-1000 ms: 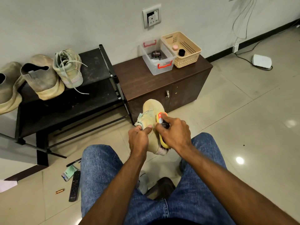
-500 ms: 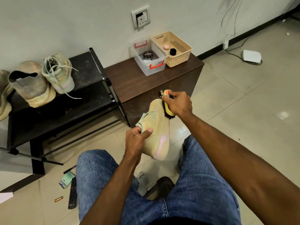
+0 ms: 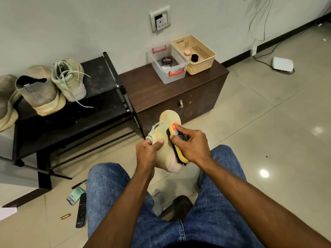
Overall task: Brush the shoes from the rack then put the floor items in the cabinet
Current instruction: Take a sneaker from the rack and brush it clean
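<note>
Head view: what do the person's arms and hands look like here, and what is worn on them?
Both forearms are bare: no sleeves reach into view, and no watch, bracelet, rings or gloves show on the left hand or the right hand. Nails are short and unpainted. Below the arms, the person wears blue denim jeans.

Blue denim jeans [image 3: 220, 208], bare forearms, possibly short-sleeved.

Our right fingers [image 3: 176, 134] cover the brush [image 3: 180, 154] grip, and the bristles beneath them are mostly hidden against the shoe [image 3: 168, 140]. Left fingers [image 3: 157, 144] hide its collar. Far left of them, a shoe [image 3: 5, 104] is cut by the edge.
</note>
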